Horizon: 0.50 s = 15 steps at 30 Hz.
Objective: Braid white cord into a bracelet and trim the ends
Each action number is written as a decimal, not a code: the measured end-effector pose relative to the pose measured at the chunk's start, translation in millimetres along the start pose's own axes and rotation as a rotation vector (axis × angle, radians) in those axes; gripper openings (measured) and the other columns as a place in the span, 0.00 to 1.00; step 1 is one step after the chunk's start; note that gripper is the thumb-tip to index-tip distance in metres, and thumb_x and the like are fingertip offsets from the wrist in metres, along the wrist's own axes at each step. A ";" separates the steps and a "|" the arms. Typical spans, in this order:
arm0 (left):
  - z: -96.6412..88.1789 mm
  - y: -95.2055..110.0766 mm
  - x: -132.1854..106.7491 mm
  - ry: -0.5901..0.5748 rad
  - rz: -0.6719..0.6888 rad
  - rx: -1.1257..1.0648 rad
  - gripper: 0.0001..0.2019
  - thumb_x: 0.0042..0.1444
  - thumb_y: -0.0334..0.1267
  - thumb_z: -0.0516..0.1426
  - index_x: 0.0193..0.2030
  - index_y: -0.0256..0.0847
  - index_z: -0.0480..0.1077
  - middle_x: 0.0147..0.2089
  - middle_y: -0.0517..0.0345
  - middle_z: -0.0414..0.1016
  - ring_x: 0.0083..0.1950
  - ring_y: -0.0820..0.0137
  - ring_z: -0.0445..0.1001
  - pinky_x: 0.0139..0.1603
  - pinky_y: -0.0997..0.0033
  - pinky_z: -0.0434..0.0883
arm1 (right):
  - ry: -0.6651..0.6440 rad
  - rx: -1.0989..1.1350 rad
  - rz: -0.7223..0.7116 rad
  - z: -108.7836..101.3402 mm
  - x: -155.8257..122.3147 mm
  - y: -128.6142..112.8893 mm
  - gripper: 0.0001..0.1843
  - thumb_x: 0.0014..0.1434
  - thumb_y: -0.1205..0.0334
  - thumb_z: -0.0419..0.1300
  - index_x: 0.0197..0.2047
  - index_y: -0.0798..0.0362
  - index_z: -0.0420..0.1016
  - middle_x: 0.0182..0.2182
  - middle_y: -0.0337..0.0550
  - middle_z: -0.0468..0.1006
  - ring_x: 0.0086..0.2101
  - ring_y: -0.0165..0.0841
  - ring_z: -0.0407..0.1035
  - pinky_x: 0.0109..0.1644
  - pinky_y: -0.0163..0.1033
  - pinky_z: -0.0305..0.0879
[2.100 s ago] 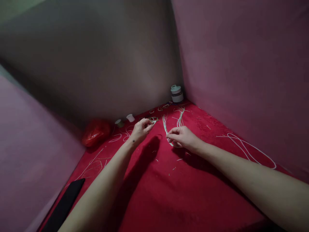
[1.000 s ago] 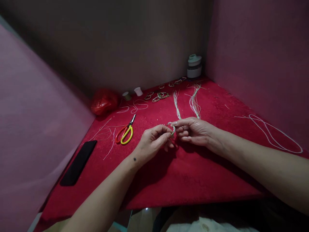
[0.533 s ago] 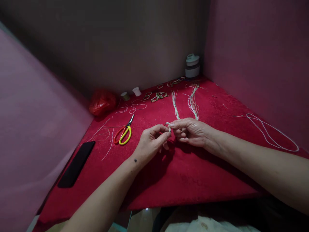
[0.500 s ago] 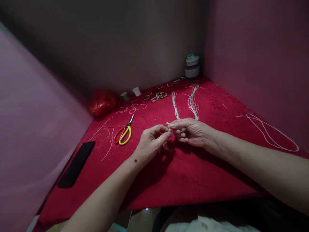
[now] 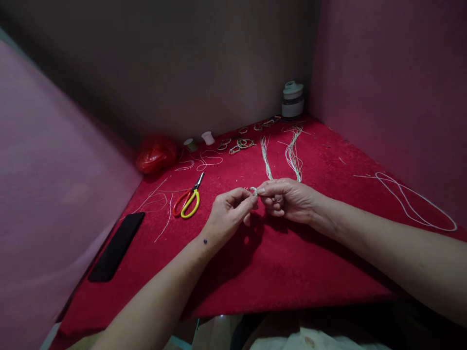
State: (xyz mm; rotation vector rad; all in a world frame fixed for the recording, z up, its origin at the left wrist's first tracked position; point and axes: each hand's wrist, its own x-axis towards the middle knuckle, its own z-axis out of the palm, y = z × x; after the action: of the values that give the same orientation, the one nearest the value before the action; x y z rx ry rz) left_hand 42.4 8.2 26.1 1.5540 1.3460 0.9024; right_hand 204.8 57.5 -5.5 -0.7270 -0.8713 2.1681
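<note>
Between my two hands, just above the red cloth, is a small pale braided cord loop [image 5: 254, 190], partly hidden by fingertips. My left hand [image 5: 233, 208] pinches it from the left between thumb and forefinger. From the other side, my right hand [image 5: 286, 197] grips it with thumb and forefinger, the other fingers curled below. Scissors [image 5: 190, 197] with one red and one yellow handle lie left of my left hand, blades pointing away. Beyond my right hand lie two bundles of pale green cords [image 5: 293, 153].
A black phone [image 5: 116, 247] lies at the left on the red cloth [image 5: 292, 272]. Toward the back are a red plastic bag [image 5: 156, 153], two thread spools [image 5: 207, 138], several braided cord rings [image 5: 241, 145] and a lidded jar [image 5: 292, 99]. A looped white cord [image 5: 416, 201] is at right.
My fingers have shifted slightly on the braided loop, and a bit more of it shows between them. The whole view has moved a little; the other things lie as before.
</note>
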 end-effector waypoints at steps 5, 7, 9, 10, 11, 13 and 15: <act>0.8 0.9 -1.1 0.005 0.009 0.008 0.11 0.57 0.39 0.57 0.27 0.36 0.69 0.16 0.66 0.65 0.18 0.82 0.61 0.22 0.81 0.58 | 0.016 -0.031 -0.001 1.9 -1.8 -0.7 0.08 0.39 0.69 0.67 0.22 0.58 0.71 0.13 0.33 0.65 0.13 0.19 0.53 0.16 0.29 0.47; 1.3 0.8 -1.5 0.008 0.011 0.014 0.10 0.57 0.38 0.57 0.26 0.36 0.69 0.16 0.66 0.64 0.18 0.81 0.61 0.22 0.81 0.58 | 0.003 -0.044 -0.015 2.0 -1.7 -0.8 0.07 0.39 0.70 0.66 0.22 0.59 0.71 0.12 0.33 0.64 0.13 0.20 0.53 0.16 0.29 0.47; 1.5 0.8 -1.6 0.010 0.011 0.019 0.10 0.56 0.38 0.57 0.26 0.36 0.68 0.16 0.66 0.64 0.18 0.81 0.61 0.22 0.80 0.58 | -0.017 -0.047 -0.035 1.6 -1.3 -0.5 0.06 0.39 0.70 0.66 0.21 0.59 0.71 0.11 0.33 0.63 0.13 0.20 0.52 0.16 0.29 0.46; 1.4 0.8 -1.6 0.011 0.014 0.020 0.10 0.56 0.38 0.57 0.26 0.36 0.68 0.16 0.66 0.64 0.18 0.81 0.61 0.22 0.80 0.58 | -0.026 -0.047 -0.041 1.3 -1.1 -0.3 0.05 0.39 0.70 0.65 0.21 0.59 0.72 0.11 0.32 0.62 0.13 0.20 0.52 0.16 0.29 0.47; 1.3 0.8 -1.5 0.010 0.018 0.022 0.10 0.56 0.39 0.57 0.27 0.36 0.68 0.16 0.66 0.64 0.18 0.81 0.62 0.22 0.80 0.59 | -0.034 -0.051 -0.046 1.0 -1.0 -0.2 0.05 0.40 0.70 0.65 0.21 0.59 0.72 0.11 0.32 0.62 0.13 0.20 0.51 0.16 0.29 0.47; 0.9 0.8 -1.2 0.010 0.024 0.024 0.10 0.56 0.39 0.57 0.27 0.36 0.68 0.17 0.66 0.64 0.18 0.80 0.62 0.23 0.79 0.59 | -0.048 -0.069 -0.051 0.4 -1.1 0.0 0.05 0.41 0.69 0.66 0.22 0.58 0.73 0.11 0.33 0.64 0.13 0.20 0.51 0.16 0.29 0.47; 0.5 0.6 -1.1 0.012 0.029 0.024 0.10 0.56 0.39 0.57 0.27 0.36 0.68 0.17 0.66 0.64 0.18 0.80 0.62 0.22 0.79 0.59 | -0.057 -0.094 -0.055 0.1 -1.2 0.0 0.05 0.41 0.69 0.66 0.24 0.58 0.73 0.12 0.34 0.65 0.13 0.20 0.52 0.16 0.29 0.48</act>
State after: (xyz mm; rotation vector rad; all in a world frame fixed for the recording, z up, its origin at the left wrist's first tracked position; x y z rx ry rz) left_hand 42.9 7.0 26.5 1.5924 1.3500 0.9177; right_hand 205.5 56.5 -5.2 -0.6818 -1.0170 2.1194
